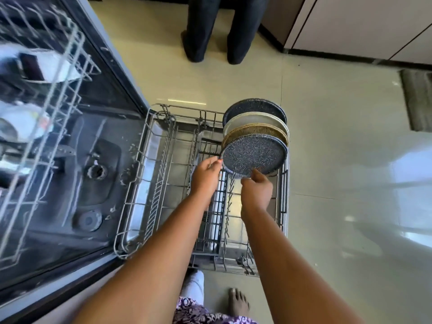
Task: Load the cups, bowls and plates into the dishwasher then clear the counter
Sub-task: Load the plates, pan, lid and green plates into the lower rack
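The lower dishwasher rack [145, 174] is pulled out over the open door. Several plates stand on edge in its far right corner: a dark speckled one [254, 107] at the back, a cream one [247, 121], a brown one [257, 130], and a dark speckled plate [254, 153] in front. My left hand [205, 176] touches the front plate's left rim. My right hand [257, 188] pinches its lower rim. Both hands hold this plate upright in the tines.
The upper rack [58, 94] at the left holds blurred white dishes [23, 122]. The open dishwasher tub [93, 169] shows its spray hub. Another person's legs [217, 29] stand on the tiled floor beyond the rack. My bare foot [238, 302] is below. A mat [418, 99] lies at the right.
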